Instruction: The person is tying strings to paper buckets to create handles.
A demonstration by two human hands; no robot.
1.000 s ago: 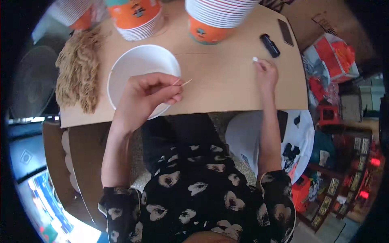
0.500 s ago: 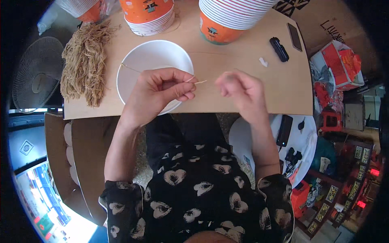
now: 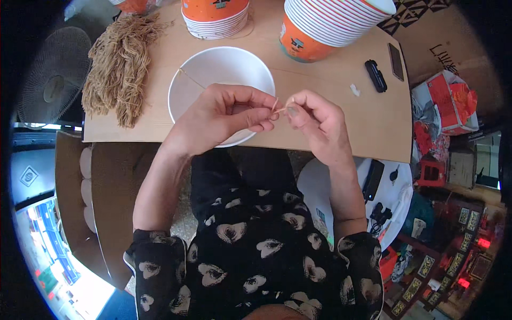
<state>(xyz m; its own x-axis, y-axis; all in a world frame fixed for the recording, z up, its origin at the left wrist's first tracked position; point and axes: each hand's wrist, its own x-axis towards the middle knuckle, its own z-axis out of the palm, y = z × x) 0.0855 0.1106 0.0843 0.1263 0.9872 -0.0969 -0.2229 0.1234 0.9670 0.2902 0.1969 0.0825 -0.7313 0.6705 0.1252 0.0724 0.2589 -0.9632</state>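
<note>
Pale strand held between two bare hands, over a table with a white bowl

Item one: a pale strand [image 3: 281, 110], at the centre of the frame, short where it shows and drawn across the small gap between the fingertips.
Item two: left hand [image 3: 217, 116], thumb and forefinger pinched on the strand, above the near right part of the bowl.
Item three: right hand [image 3: 323, 127], thumb and finger closed on the strand's other side, the two hands nearly touching.
Item four: white bowl [image 3: 234, 65], round, left of centre; a thin thread [image 3: 193, 80] runs from its rim toward the left hand (whether it is one with the held strand cannot be told).
Item five: bundle of tan strands [image 3: 120, 69], upper left, lying loose, apart from both hands.
Item six: two stacks of orange and white tubs [image 3: 330, 29], upper edge.
Item seven: black case [image 3: 376, 76] and white scrap [image 3: 355, 90], right part of the table [image 3: 373, 125].

Condition: strand taken up and gripped on both sides, by appearance mid-handling; no finished knot or join can be made out. The bundle's many strands lie unhandled.
</note>
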